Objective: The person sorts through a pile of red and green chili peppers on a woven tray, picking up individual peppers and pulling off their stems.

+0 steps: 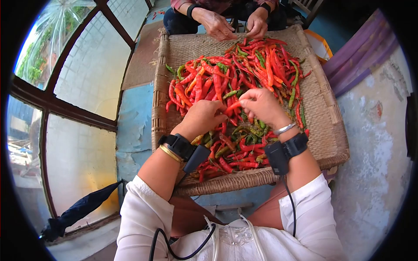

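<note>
Under loose chilies [235,80], a woven tray [220,187]

You have one glossy red chili pepper [233,108] between your left hand [201,117] and right hand [264,107], slanting up rightward. Below it, slender chili peppers [217,80], mostly red, some green, lie heaped on your woven tray [322,126].

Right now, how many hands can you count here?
4: wearer's left hand and wearer's right hand, over the peppers; co-worker's right hand and co-worker's left hand, at the far edge of the woven tray. No others show.
</note>
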### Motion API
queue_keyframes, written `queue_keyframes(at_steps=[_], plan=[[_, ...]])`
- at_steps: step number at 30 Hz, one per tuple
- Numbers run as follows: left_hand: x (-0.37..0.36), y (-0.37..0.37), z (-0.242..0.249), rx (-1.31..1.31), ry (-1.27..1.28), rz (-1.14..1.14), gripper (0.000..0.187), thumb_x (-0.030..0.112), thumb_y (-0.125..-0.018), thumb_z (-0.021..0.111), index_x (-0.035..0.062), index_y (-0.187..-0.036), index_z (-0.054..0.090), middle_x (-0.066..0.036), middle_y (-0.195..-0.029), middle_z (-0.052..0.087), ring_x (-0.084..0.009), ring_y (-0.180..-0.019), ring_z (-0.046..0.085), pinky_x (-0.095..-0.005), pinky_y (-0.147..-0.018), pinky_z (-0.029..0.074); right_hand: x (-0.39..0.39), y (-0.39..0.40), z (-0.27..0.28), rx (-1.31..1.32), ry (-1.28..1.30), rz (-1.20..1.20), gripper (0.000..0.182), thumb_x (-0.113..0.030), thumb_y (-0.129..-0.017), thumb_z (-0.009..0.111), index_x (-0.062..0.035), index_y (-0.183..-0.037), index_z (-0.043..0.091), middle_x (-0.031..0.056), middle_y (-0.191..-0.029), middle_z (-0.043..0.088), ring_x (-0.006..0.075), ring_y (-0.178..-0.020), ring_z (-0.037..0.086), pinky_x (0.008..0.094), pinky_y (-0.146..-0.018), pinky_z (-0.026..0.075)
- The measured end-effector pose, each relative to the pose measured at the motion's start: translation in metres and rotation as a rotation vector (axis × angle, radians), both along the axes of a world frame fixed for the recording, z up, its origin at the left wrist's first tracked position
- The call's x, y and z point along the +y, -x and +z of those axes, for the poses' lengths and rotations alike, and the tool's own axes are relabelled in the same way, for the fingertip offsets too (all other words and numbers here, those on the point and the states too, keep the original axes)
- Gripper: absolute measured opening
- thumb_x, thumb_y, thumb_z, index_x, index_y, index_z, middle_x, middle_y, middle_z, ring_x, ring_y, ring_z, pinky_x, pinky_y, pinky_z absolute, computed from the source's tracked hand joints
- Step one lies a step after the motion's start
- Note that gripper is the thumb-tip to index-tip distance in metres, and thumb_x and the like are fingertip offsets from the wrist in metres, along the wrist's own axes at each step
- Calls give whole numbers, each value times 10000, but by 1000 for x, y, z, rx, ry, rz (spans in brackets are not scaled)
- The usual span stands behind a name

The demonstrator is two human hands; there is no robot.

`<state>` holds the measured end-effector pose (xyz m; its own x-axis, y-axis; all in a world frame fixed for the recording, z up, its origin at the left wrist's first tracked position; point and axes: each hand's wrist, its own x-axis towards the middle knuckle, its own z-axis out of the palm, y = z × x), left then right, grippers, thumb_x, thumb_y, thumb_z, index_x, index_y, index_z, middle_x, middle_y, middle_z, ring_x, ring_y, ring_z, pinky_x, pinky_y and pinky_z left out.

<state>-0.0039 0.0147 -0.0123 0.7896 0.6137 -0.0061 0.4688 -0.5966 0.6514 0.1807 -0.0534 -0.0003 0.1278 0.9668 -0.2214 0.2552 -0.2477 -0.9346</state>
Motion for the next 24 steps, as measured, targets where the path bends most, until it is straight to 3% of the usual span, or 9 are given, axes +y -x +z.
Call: queue_keyframes(at_steps=[3, 6, 9, 14, 17, 20, 21, 24], plan=[[2, 3, -5, 117, -60, 31, 225, 196, -694, 648, 22, -819, 581, -134, -730, 612, -274, -685, 597, -340, -611, 464, 4, -18, 17, 79, -5, -189, 146, -151, -778, 564, -18, -831, 594, 22, -593, 559, 81, -495, 529, 206, -429, 414], [1, 5, -8, 211, -102, 62, 242, 237, -687, 647, 42, -817, 588, -123, -727, 610, -286, -683, 585, -359, -604, 457, 10, -31, 12, 614, -305, -468, 326, -212, -820, 557, 8, -1044, 470, 61, -809, 570, 102, -674, 563, 210, -534, 453], [-5, 4, -6, 299, -129, 57, 256, 267, -682, 645, 54, -812, 590, -118, -733, 602, -292, -703, 577, -376, -603, 451, 10, -33, -3, 702, -175, -416, 388, -222, -826, 550, 8, -1113, 424, 71, -880, 557, 111, -745, 566, 214, -583, 462], [-12, -2, -9, 409, -245, 37, 238, 265, -652, 647, 59, -759, 595, -115, -737, 593, -285, -734, 582, -398, -631, 464, 9, -12, -5, 491, -27, -183, 282, -203, -819, 541, -2, -1015, 524, 17, -732, 568, 75, -596, 550, 191, -486, 439], [-12, -2, -10, 413, -256, 49, 211, 231, -661, 631, 54, -770, 594, -124, -732, 590, -291, -740, 584, -397, -647, 468, 8, 0, -5, 303, 63, -55, 239, -196, -819, 536, -18, -977, 560, 9, -714, 568, 60, -592, 539, 192, -489, 432], [-11, 1, -1, 372, -116, 82, 181, 175, -678, 596, 36, -794, 592, -143, -738, 594, -306, -740, 582, -397, -642, 466, 5, 8, -8, 115, 117, 33, 238, -202, -808, 551, -8, -943, 580, 11, -697, 574, 69, -564, 531, 213, -481, 425], [-8, 2, -2, 265, -40, 87, 189, 152, -680, 608, 22, -816, 586, -137, -736, 599, -277, -719, 589, -368, -628, 464, 4, 12, -9, 1, 123, 72, 248, -206, -804, 558, -2, -944, 579, 13, -695, 577, 76, -555, 531, 220, -482, 426], [-7, 2, -2, 25, 119, 77, 198, 101, -687, 618, -3, -851, 578, -125, -734, 608, -215, -689, 596, -315, -611, 461, 2, 19, -8, 53, 79, 113, 264, -189, -790, 576, 6, -968, 566, 18, -679, 574, 85, -541, 534, 221, -480, 429]])
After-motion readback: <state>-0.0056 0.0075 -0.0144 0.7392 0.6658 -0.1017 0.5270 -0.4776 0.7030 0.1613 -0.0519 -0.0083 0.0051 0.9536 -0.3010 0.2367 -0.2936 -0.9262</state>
